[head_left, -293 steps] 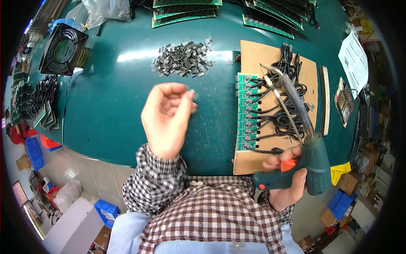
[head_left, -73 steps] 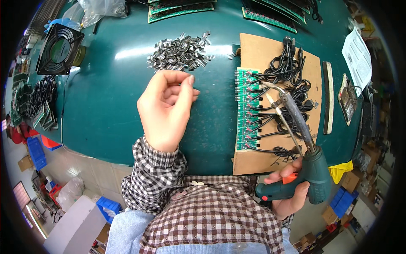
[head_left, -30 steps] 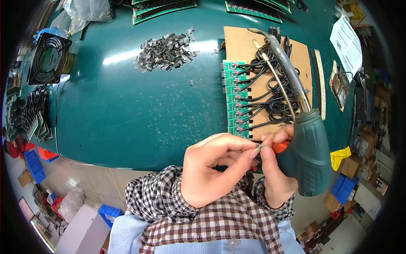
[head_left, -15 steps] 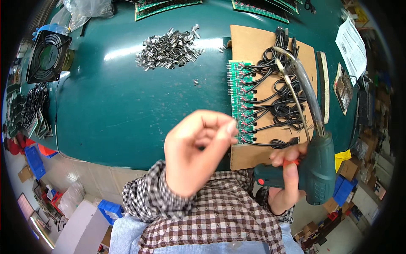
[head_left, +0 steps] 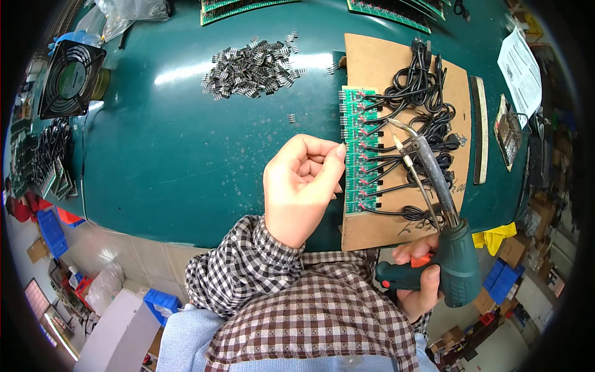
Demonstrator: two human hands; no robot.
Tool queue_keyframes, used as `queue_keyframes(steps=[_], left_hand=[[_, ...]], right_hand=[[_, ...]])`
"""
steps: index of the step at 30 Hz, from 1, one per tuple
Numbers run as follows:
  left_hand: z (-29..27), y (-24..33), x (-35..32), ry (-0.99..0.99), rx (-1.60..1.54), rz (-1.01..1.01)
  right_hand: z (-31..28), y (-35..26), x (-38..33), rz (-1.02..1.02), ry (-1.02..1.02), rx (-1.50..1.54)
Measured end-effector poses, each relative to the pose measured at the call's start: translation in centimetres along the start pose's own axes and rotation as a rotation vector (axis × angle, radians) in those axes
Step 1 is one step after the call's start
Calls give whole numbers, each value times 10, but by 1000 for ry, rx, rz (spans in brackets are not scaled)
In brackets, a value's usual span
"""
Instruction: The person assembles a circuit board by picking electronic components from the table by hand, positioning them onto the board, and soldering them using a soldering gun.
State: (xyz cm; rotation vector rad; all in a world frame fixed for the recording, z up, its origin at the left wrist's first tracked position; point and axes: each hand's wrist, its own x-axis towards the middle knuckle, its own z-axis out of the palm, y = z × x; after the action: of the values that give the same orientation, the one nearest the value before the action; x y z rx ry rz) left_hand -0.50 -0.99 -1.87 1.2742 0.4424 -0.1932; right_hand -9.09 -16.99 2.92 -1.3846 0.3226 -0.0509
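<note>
My right hand (head_left: 418, 279) is wrapped round the dark green handle of a soldering gun (head_left: 458, 266), fingers at its orange trigger. Its metal tube and thin pointed rod reach up and left over black cables (head_left: 427, 146), close to a strip of green circuit boards (head_left: 361, 180). Thumb and forefinger of my left hand (head_left: 300, 189) are pinched together at the strip's left edge. Whatever they hold, if anything, is too small or hidden. Red and black wires join the cables to the boards, which lie on a brown cardboard sheet (head_left: 406, 232).
Farther back lies a pile of small pin connectors (head_left: 251, 69), with a single connector (head_left: 292, 118) nearer me. A black fan (head_left: 72, 80) stands at the left beside bundled cables (head_left: 54, 146). More circuit boards (head_left: 390, 13) are at the far edge. A pale bar (head_left: 479, 130) lies right of the cardboard.
My left hand has moved up and right to the boards' left edge. The soldering gun's tip has come down and left, nearer the boards.
</note>
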Motion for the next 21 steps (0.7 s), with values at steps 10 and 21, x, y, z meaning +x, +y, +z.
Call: queue_keyframes(steps=[10,21], left_hand=[[1,-2,0,35,5,-5],[-1,0,2,9,-14,-43]], right_hand=[[-3,4,-14,8,34,-137],[-1,1,-16,45,12,-165]])
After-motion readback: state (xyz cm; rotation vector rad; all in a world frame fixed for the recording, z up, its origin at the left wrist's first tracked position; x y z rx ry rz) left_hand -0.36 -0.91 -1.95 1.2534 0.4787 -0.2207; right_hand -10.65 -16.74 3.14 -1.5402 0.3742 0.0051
